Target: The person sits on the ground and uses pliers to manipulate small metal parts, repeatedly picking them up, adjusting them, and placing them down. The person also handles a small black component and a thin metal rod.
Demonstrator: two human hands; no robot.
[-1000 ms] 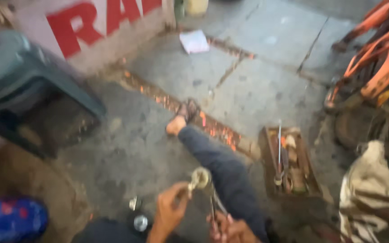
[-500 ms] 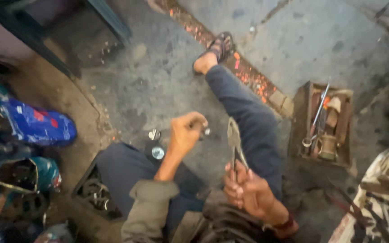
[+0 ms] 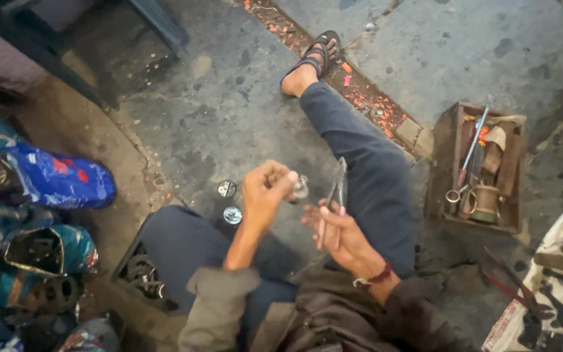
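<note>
Head view looked straight down at a person seated on a grey concrete floor (image 3: pixel 229 111), one leg in dark blue trousers stretched out to a foot in a black sandal (image 3: pixel 314 55). The left hand (image 3: pixel 265 192) was raised over the lap, its fingers pinched together on a small round metal part (image 3: pixel 301 188) held at the fingertips. The right hand (image 3: pixel 337 231) sat just beside it, closed around the handles of a pair of pliers (image 3: pixel 337 192) whose nose pointed up and away from the body; whether the pliers' tips were together or apart could not be told. The metal part and the pliers were near each other, but it was unclear whether they touched. On the floor just left of the left hand lay two small round metal caps (image 3: pixel 229 202), one above the other, beside the bent knee. Well to the right, past the stretched leg, stood an open wooden toolbox (image 3: pixel 447 163) holding a long metal tool and other worn items. Blue printed plastic bags (image 3: pixel 60 179) were piled along the left edge, and a patterned cloth (image 3: pixel 555 287) lay at the lower right.
</note>
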